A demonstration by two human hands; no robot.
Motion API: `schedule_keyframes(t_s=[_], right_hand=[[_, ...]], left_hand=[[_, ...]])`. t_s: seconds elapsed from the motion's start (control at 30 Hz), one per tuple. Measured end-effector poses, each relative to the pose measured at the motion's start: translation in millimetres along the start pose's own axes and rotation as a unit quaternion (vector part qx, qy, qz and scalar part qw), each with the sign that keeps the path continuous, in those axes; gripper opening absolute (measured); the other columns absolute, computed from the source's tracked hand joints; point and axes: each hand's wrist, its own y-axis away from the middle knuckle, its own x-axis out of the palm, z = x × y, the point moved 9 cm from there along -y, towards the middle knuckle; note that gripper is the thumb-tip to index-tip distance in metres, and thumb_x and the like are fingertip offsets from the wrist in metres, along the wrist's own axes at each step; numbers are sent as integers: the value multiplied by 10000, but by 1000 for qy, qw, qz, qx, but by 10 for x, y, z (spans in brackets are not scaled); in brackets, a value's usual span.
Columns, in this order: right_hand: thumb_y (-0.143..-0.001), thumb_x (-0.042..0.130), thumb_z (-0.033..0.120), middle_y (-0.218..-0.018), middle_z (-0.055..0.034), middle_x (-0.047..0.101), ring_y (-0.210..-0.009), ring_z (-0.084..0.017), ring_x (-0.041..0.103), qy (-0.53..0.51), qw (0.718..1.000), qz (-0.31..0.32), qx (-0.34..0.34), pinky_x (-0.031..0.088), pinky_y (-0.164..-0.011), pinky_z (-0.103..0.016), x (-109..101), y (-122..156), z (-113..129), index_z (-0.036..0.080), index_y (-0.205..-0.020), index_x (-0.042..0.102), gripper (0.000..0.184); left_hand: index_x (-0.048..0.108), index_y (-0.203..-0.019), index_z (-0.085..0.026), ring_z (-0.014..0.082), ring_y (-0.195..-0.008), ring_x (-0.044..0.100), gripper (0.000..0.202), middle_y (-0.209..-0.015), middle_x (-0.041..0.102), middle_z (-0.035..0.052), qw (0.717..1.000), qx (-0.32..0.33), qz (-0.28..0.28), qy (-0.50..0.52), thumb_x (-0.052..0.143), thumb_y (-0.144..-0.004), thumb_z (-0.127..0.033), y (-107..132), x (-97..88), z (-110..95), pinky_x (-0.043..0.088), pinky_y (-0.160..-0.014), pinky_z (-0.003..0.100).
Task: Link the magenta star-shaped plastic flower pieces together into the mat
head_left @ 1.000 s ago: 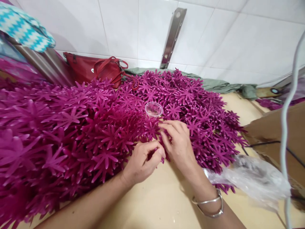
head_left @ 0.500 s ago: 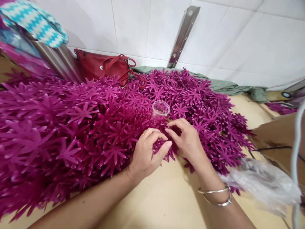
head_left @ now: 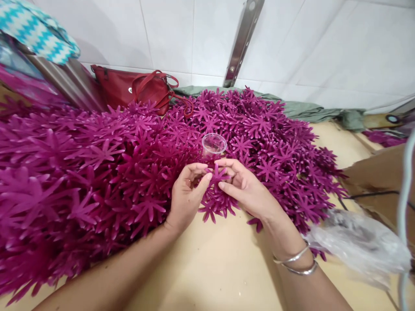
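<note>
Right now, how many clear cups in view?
1: the clear cup sits among the purple flowers, just beyond the left hand and right hand. More could be hidden beneath the flowers.

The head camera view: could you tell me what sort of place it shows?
It is probably a small workshop or a makeshift workspace. A large heap of purple star-shaped pieces covers much of the tan surface, brown cardboard stands at the right, and a white tiled wall is behind.
</note>
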Motion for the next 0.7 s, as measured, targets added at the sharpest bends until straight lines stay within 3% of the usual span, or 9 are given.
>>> schedule_keyframes(t_s=[0.13, 0.27, 0.37, 0.5, 0.57, 0.7], right_hand=[[-830, 820, 234, -1243, -26, 623, -1083, -153, 631, -33, 999, -9, -12, 526, -969, -298, -30, -12, -16, 311, -1317, 568, 553], [-827, 834, 308, -922, 10, 664, -844, -127, 614, -33, 994, -97, -32, 532, -808, -244, -206, -33, -33, 260, -1104, 682, 320], [-793, 856, 342, -833, 20, 656, -754, -124, 587, -23, 992, -119, -40, 516, -717, -235, -248, -40, -34, 242, -1018, 709, 287], [-823, 816, 353, -786, 36, 625, -691, -119, 559, 5, 990, -130, -56, 497, -667, -232, -232, -36, 12, 241, -1017, 688, 258], [-867, 769, 348, -850, 19, 639, -742, -132, 587, 41, 986, -143, -78, 522, -722, -253, -221, -15, 84, 248, -1090, 665, 266], [-893, 746, 293, -1152, -57, 625, -1083, -203, 617, 182, 952, -163, -184, 511, -1001, -359, -139, 89, 391, 270, -1193, 669, 311]], left_hand=[[654, -1047, -205, 126, -901, 677, 219, -969, 703, 14, 999, -4, -44, 16, 770, -865, -240, -13, -81, 28, 545, -852, 236], [661, -1119, -210, 161, -1023, 693, 267, -1072, 733, 42, 1000, 5, -12, -4, 762, -874, -244, -3, -20, -9, 537, -965, 292], [683, -1177, -213, 198, -1161, 662, 305, -1209, 723, 69, 999, 16, 15, -42, 755, -884, -253, 6, 17, -40, 485, -1083, 350], [737, -999, -195, 207, -1058, 675, 131, -1083, 734, 70, 998, 12, 26, -59, 732, -904, -285, 16, 21, -51, 513, -1008, 349], [727, -950, -195, 185, -962, 673, 127, -991, 729, 46, 999, -10, 13, -41, 747, -891, -305, 18, 0, -35, 529, -927, 315], [688, -860, -191, 119, -780, 619, 202, -841, 686, -8, 999, -47, -13, 24, 785, -859, -368, 17, -27, -13, 520, -778, 235]])
